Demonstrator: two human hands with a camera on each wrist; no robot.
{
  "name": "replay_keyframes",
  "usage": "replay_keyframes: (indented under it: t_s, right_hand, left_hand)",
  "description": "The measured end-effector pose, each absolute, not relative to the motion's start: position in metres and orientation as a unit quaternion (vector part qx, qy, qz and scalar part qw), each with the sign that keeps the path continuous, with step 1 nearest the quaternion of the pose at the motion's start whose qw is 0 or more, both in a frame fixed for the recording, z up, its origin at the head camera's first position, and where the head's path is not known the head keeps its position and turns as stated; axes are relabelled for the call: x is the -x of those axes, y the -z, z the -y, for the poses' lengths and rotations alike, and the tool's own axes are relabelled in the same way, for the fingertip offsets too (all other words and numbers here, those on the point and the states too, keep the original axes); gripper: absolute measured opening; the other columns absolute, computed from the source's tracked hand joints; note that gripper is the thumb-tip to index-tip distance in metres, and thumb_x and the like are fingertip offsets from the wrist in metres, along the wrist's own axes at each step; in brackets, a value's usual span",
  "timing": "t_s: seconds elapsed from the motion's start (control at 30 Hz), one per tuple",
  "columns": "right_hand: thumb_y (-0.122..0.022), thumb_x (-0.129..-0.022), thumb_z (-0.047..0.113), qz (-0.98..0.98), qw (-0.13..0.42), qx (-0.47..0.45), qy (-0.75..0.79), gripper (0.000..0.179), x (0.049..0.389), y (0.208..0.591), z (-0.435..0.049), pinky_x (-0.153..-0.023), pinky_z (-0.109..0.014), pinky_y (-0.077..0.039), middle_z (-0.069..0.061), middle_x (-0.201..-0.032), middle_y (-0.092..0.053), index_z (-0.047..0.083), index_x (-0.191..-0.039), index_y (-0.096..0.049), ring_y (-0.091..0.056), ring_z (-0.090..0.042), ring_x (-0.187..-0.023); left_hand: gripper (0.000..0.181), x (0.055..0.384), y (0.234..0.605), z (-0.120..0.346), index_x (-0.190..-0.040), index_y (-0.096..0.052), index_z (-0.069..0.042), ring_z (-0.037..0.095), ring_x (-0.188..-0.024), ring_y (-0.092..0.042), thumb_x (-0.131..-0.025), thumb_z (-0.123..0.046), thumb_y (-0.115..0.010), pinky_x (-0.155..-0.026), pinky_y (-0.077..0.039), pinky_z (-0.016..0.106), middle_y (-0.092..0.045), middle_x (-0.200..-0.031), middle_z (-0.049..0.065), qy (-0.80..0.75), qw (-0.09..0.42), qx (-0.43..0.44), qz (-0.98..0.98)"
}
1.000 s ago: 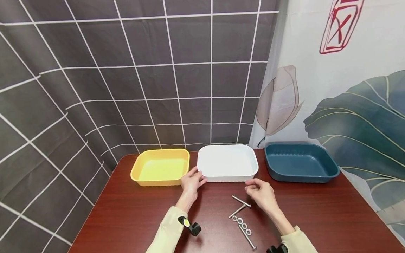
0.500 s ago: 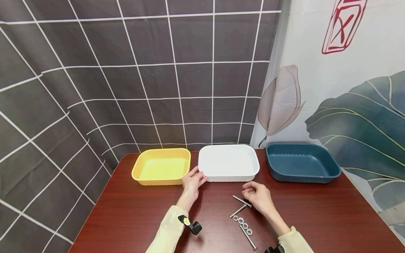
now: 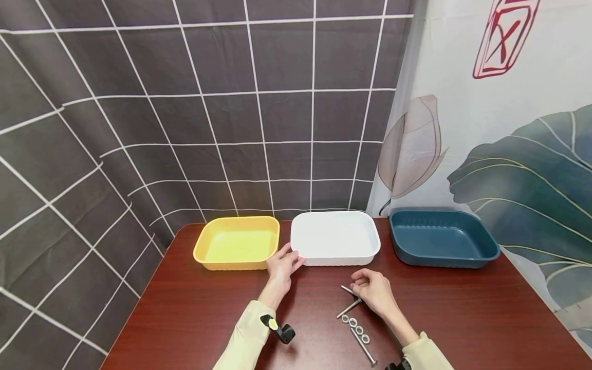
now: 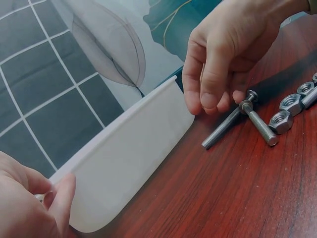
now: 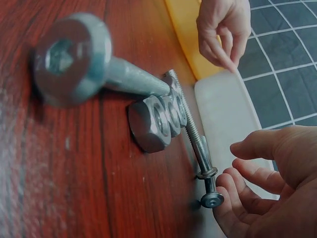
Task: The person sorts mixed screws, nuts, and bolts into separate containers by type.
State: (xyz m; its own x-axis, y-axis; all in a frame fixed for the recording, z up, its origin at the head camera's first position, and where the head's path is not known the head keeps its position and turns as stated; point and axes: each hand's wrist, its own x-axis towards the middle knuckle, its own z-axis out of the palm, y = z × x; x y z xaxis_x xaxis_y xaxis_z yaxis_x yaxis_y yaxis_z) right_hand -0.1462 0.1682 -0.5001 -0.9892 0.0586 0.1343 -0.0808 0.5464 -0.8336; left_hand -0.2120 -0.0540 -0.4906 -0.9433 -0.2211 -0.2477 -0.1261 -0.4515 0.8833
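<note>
My left hand [image 3: 279, 268] pinches the front left corner of a white plastic tray [image 3: 335, 236], thumb and fingers at its rim [image 4: 94, 148]. The right hand [image 3: 374, 293] is over the head end of two crossed metal bolts, its fingers loosely bent with nothing between them. One crossed bolt [image 3: 349, 309] points toward the front left, and the other bolt [image 4: 220, 128] is partly hidden by the hand in the head view. Closer to me lie several hex nuts [image 3: 359, 330] in a row beside a third bolt [image 3: 363, 348], whose socket head [image 5: 74, 59] looms large in the right wrist view.
A yellow tray [image 3: 237, 264] stands left of the white one, and a dark blue tray [image 3: 444, 259] stands to the right. All sit along the back of the reddish wooden table [image 3: 199, 318]. A grey tile-patterned curtain [image 3: 222, 118] hangs right behind.
My right hand has moved left and toward me, away from the white tray's front right corner and onto the crossed bolts. The left hand stays at the white tray.
</note>
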Motion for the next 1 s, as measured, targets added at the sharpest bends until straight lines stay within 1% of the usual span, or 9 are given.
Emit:
replay_keyframes:
  t_s: [0.13, 0.33, 0.47, 0.6, 0.77, 0.9, 1.0]
  right_hand:
    - [-0.075, -0.073, -0.006, 0.875, 0.071, -0.008, -0.479, 0.016, 0.1461, 0.5011, -0.1666, -0.057, -0.019, -0.055, 0.000, -0.073, -0.067, 0.000, -0.087, -0.071, -0.067, -0.014, -0.065]
    - [-0.076, -0.071, -0.006, 0.879, 0.074, -0.015, -0.470, 0.017, 0.1443, 0.5014, -0.1634, -0.058, -0.020, -0.055, 0.001, -0.072, -0.066, 0.002, -0.085, -0.071, -0.065, -0.013, -0.064]
    - [-0.076, -0.069, -0.004, 0.889, 0.083, -0.024, -0.450, 0.017, 0.1445, 0.5020, -0.1619, -0.060, -0.023, -0.054, 0.002, -0.071, -0.065, 0.004, -0.083, -0.071, -0.062, -0.011, -0.064]
    - [-0.076, -0.068, -0.003, 0.899, 0.087, -0.027, -0.427, 0.018, 0.1446, 0.5029, -0.1612, -0.061, -0.027, -0.051, 0.003, -0.071, -0.064, 0.006, -0.081, -0.070, -0.058, -0.011, -0.066]
    - [-0.076, -0.067, -0.003, 0.905, 0.084, -0.028, -0.416, 0.018, 0.1446, 0.5040, -0.1608, -0.062, -0.029, -0.051, 0.003, -0.071, -0.063, 0.007, -0.081, -0.070, -0.057, -0.011, -0.068]
    - [-0.076, -0.067, -0.003, 0.906, 0.086, -0.031, -0.414, 0.018, 0.1451, 0.5050, -0.1602, -0.061, -0.028, -0.051, 0.003, -0.072, -0.063, 0.008, -0.081, -0.070, -0.057, -0.011, -0.067]
    - [-0.075, -0.068, -0.003, 0.908, 0.085, -0.031, -0.409, 0.018, 0.1455, 0.5056, -0.1596, -0.060, -0.028, -0.050, 0.004, -0.071, -0.062, 0.008, -0.081, -0.071, -0.056, -0.010, -0.067]
  left_hand:
    - [0.051, 0.2127, 0.4914, 0.0542, -0.137, -0.050, 0.016, 0.017, -0.066, -0.065, -0.086, 0.019, -0.057, -0.076, -0.064, 0.032, -0.056, -0.099, 0.019, 0.836, 0.029, -0.163, 0.523]
    - [0.052, 0.2113, 0.4904, 0.0544, -0.137, -0.050, 0.016, 0.016, -0.064, -0.065, -0.086, 0.019, -0.057, -0.075, -0.064, 0.032, -0.056, -0.094, 0.019, 0.837, 0.027, -0.160, 0.522]
    - [0.052, 0.2115, 0.4904, 0.0544, -0.136, -0.050, 0.016, 0.016, -0.064, -0.065, -0.085, 0.020, -0.057, -0.075, -0.064, 0.032, -0.057, -0.093, 0.021, 0.839, 0.027, -0.158, 0.520]
    - [0.052, 0.2118, 0.4906, 0.0542, -0.137, -0.049, 0.016, 0.016, -0.064, -0.065, -0.086, 0.020, -0.057, -0.075, -0.064, 0.032, -0.057, -0.093, 0.020, 0.840, 0.026, -0.157, 0.519]
    - [0.051, 0.2117, 0.4905, 0.0537, -0.137, -0.049, 0.016, 0.017, -0.066, -0.065, -0.087, 0.020, -0.057, -0.076, -0.064, 0.032, -0.057, -0.098, 0.018, 0.838, 0.025, -0.158, 0.521]
    - [0.051, 0.2117, 0.4910, 0.0537, -0.137, -0.050, 0.016, 0.017, -0.068, -0.065, -0.087, 0.020, -0.056, -0.076, -0.064, 0.032, -0.057, -0.103, 0.020, 0.838, 0.026, -0.160, 0.521]
    - [0.051, 0.2118, 0.4914, 0.0539, -0.137, -0.049, 0.016, 0.017, -0.068, -0.065, -0.087, 0.020, -0.056, -0.076, -0.064, 0.032, -0.057, -0.103, 0.021, 0.838, 0.027, -0.161, 0.520]
